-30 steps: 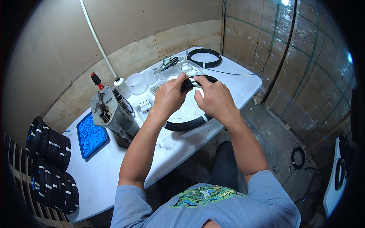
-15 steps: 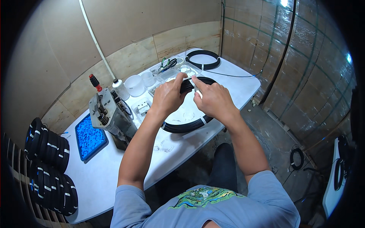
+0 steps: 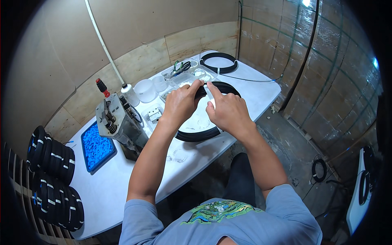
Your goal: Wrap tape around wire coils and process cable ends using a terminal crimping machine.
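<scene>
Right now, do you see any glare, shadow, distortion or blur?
Head view: the fisheye bows the plywood strip, corners black; head view: bright glare spots on the film-wrapped cartons, upper right; head view: a soft shadow on the white table below the black cable coil; head view: no obvious motion blur on the left hand or right hand.

Cool white light is falling brightly on the surface (image 3: 102,196); a soft shadow is spreading beneath the black coil (image 3: 198,136); glare is glinting off the plastic-wrapped cartons (image 3: 261,41); the floor (image 3: 281,134) is lying dimmer; fisheye distortion is bending straight edges, black vignetting is swallowing the corners, and the centre is staying fairly sharp.
</scene>
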The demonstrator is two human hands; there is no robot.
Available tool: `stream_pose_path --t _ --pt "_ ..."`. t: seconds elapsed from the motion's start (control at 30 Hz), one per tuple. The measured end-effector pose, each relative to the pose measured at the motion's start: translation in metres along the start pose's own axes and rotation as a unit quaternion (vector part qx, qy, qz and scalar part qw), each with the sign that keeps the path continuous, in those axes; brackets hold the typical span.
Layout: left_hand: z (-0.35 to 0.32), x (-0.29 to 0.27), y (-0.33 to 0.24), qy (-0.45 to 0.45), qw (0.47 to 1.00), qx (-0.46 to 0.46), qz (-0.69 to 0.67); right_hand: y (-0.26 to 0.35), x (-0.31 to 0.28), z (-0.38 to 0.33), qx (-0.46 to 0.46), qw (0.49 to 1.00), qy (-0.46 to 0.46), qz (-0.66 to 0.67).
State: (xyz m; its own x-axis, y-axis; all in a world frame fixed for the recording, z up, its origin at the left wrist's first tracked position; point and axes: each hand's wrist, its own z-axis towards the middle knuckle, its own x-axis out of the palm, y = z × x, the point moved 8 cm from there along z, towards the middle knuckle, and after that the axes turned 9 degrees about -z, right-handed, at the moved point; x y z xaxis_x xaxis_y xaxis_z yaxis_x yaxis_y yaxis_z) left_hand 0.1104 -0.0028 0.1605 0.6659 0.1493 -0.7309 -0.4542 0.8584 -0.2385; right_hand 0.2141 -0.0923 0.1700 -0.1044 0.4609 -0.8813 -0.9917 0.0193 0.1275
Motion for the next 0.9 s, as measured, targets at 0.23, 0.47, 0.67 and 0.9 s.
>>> stream_pose_path --t 0.23,0.47,0.67,0.9 --pt "0.003 -0.010 -0.010 0.036 0.998 -0.058 0.004 -0.008 -0.006 -0.003 0.017 1.000 -0.011 0.008" --pt "0.005 -0.006 -0.009 0.060 0.996 -0.059 -0.027 -0.012 0.004 0.001 0.009 0.999 -0.006 -0.052" --pt "0.003 -0.005 -0.008 0.066 0.996 -0.054 -0.038 -0.012 0.005 -0.002 -0.012 0.999 -0.019 -0.026" --pt "-0.002 -0.004 -0.005 0.008 0.999 -0.020 -0.027 -0.009 0.002 -0.001 0.004 1.000 -0.026 0.010"
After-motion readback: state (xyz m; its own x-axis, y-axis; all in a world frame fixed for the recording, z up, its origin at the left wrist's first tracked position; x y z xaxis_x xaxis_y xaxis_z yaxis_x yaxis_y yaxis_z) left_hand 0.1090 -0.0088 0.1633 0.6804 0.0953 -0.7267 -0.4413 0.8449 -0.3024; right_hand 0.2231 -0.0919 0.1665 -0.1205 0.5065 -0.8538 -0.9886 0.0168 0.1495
